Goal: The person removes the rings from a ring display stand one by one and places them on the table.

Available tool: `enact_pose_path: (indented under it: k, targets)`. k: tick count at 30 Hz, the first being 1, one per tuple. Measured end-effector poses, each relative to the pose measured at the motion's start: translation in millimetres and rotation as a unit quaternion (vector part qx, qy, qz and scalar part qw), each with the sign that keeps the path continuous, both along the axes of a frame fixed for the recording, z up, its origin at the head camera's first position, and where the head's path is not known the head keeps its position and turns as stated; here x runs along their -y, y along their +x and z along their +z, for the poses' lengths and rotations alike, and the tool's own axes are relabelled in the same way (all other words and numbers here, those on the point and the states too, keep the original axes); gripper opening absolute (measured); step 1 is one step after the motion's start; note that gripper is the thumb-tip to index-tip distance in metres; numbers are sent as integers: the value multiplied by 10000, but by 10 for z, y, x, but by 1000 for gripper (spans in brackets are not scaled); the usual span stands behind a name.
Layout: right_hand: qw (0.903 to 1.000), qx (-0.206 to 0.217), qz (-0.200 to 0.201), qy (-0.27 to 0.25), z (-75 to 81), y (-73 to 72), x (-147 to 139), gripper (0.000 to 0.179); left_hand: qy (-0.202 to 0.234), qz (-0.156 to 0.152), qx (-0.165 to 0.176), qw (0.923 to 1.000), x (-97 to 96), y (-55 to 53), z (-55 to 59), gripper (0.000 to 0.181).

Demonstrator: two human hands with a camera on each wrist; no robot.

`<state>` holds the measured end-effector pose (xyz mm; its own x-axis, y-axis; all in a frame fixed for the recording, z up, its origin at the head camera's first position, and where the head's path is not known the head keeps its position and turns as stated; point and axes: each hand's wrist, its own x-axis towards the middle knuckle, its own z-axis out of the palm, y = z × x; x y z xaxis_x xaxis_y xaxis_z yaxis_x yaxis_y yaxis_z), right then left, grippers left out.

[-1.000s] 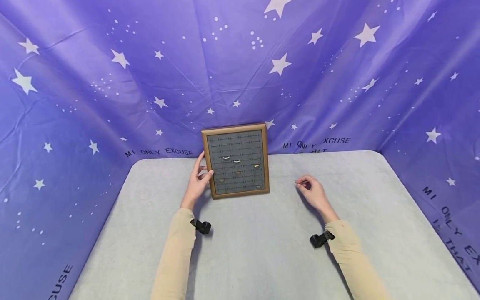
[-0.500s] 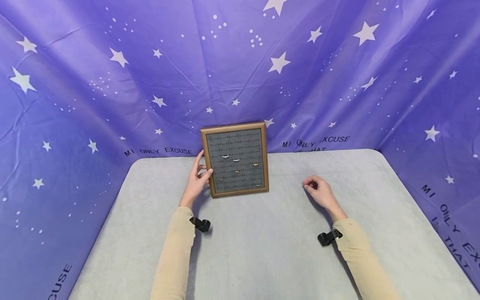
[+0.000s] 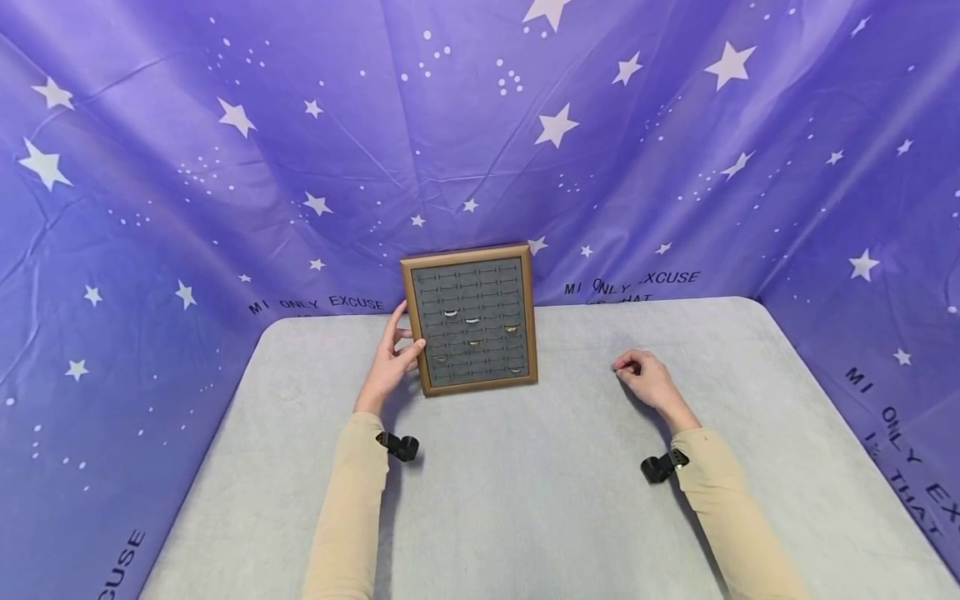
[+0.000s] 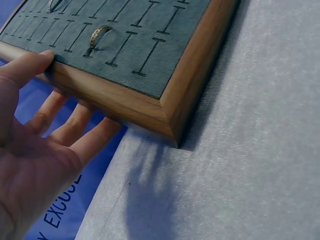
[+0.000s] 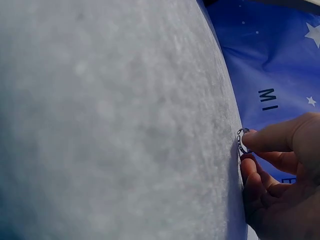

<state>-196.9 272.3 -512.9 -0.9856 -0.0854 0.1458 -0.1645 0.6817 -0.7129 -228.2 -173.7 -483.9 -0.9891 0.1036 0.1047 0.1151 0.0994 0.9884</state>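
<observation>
A wood-framed ring display (image 3: 491, 333) with a grey slotted pad is tilted up toward the back of the bench (image 3: 495, 483), its left edge gripped by the left hand (image 3: 391, 367); silver and gold rings (image 4: 95, 37) sit in scattered slots; the right hand (image 3: 647, 382) pinches an openwork ring (image 5: 239, 141) near the bench surface

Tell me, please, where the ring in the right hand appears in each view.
Head: in the right hand, right of centre, barely visible.
Left wrist: not in it.
Right wrist: the ring is right of centre, near mid-height.
Shared landmark: the lettered cloth.
</observation>
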Motion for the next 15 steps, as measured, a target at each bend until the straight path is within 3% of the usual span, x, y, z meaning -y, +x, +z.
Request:
enact_pose_path:
  k: [15]
  targets:
    - [9989, 38, -54, -455, 54, 75, 5, 12, 110, -117, 95, 9998, 40, -16, -9, 75]
